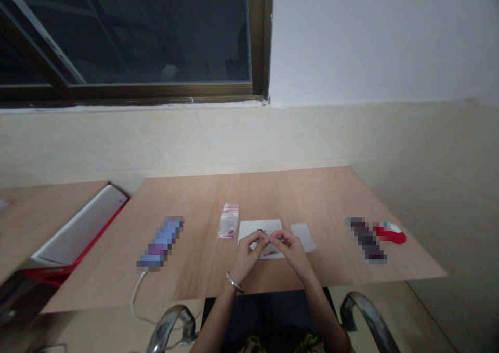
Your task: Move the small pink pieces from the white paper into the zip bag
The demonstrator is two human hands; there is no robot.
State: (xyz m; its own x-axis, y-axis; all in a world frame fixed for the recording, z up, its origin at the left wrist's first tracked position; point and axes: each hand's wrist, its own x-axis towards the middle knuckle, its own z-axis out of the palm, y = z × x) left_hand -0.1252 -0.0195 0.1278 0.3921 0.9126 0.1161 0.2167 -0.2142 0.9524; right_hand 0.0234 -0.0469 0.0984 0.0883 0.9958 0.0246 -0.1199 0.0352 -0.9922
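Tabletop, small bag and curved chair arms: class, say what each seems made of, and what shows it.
The tabletop looks like wood or wood-patterned laminate with a matte finish: pale with long grain lines. The small bag seems clear plastic, glossy: see-through with bright creases. The curved chair arms look like chrome-plated metal, polished: they shine with sharp highlights, though the base metal cannot be seen.
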